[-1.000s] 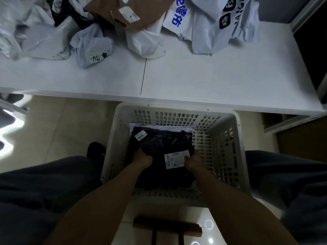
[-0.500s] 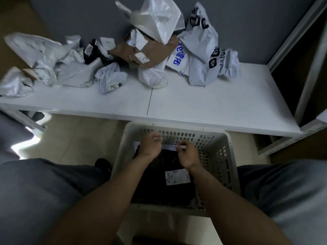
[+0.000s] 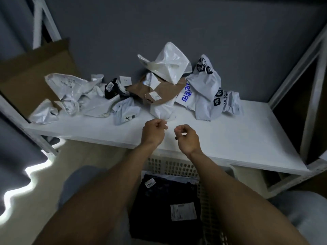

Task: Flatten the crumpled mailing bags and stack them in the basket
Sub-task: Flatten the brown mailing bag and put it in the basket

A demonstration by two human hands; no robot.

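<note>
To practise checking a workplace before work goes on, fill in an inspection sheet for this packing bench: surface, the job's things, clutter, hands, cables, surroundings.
Surface: white shelf, front part bare, dimly lit.
Job's things: crumpled mailing bags heaped at the shelf's back; a black bag lies flat in the basket below the front edge.
Clutter: brown cardboard sheet at the left.
Hands: left hand and right hand over the shelf, fingers curled; the right holds nothing; the left is near a white bag, contact unclear.
Cables: nothing seen.
Surroundings: grey wall, white shelf frame, pale floor.
</note>
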